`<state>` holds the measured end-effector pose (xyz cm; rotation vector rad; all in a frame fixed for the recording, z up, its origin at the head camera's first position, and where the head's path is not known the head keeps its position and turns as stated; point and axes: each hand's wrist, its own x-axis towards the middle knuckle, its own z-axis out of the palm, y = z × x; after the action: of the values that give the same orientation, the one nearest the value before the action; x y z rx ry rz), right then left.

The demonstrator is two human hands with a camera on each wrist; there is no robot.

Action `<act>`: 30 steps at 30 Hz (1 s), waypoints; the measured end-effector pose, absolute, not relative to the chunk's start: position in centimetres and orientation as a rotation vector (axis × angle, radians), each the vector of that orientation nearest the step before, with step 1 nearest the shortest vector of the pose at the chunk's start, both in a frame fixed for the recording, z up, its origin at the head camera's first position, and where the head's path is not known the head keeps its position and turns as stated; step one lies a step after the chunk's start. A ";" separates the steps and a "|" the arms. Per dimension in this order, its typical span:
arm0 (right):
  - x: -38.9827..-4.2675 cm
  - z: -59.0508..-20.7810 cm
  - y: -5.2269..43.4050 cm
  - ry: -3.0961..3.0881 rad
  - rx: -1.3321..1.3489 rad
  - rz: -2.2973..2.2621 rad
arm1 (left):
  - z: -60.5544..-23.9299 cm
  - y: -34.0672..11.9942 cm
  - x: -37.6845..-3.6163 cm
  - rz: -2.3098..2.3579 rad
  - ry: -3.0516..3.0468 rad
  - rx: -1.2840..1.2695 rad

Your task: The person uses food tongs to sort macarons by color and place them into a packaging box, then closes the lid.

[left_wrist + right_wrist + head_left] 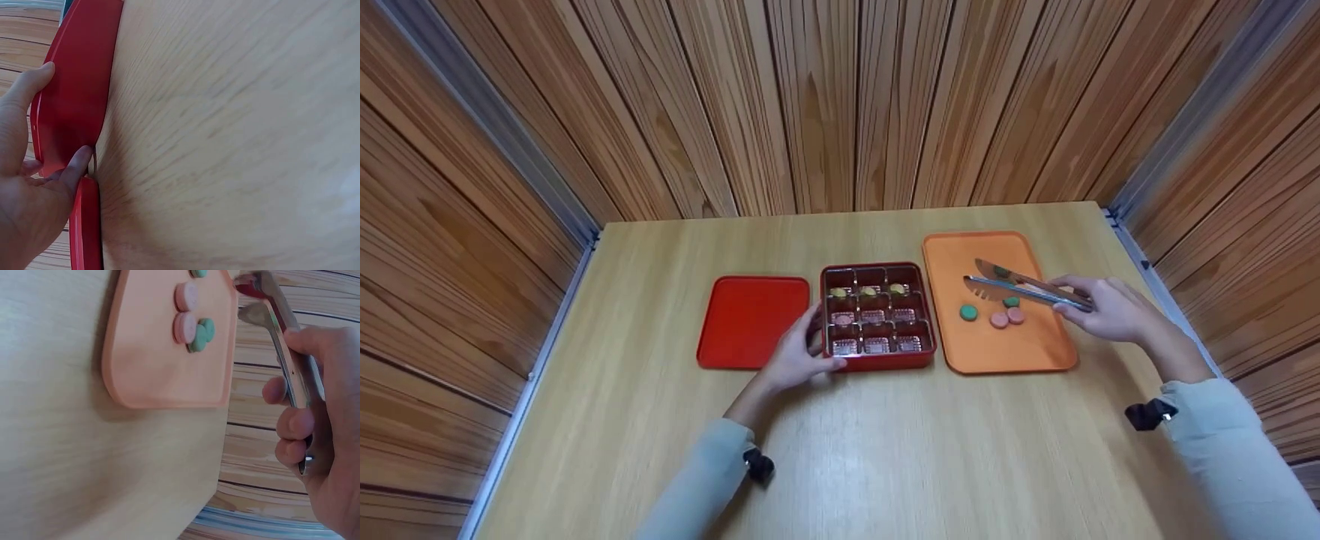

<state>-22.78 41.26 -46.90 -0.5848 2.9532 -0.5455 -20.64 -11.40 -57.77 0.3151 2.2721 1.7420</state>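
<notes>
Your fingers [289,423] of the right hand [1112,309] are curled round the handle of a pair of metal tongs [1020,286], which you hold above the orange tray [1035,346] with the two blades apart and pointing to your left. One green disc [1001,271] lies under the far blade; another green disc [968,312] sits alone on the tray toward the box, and two pink discs [1006,318] lie side by side with a third green disc [1012,301] just behind them. Your left hand [799,352] grips the near left corner of the red compartment box [877,363], thumb along its front wall and fingers on its left side; the left wrist view shows the thumb [77,166] pressed at the gap between box and lid. The box holds nine cells: the far row carries three yellowish pieces, the left cell of the middle row a pink one, and the remaining cells show only patterned liners. The red lid [752,321] lies flat just to the left of the box. All rest on a pale wooden table [885,457] enclosed by wood-panelled walls [825,105].
</notes>
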 end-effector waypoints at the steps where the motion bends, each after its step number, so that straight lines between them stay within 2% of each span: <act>1: -22.8 -46.7 41.4 2.939 -0.593 -0.549 | -57.8 -11.4 -20.6 1.742 2.277 0.323; 11: -22.5 -45.1 42.1 2.769 -0.508 -0.508 | -57.9 -11.4 -20.6 1.749 2.271 0.333; 30: -22.2 -45.8 42.9 2.741 -0.486 -0.410 | -58.0 -11.5 -20.6 1.757 2.282 0.327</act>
<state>-22.19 42.87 -45.84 -0.4859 2.7410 -0.4098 -20.58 -11.46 -58.01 0.3266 2.2816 1.7565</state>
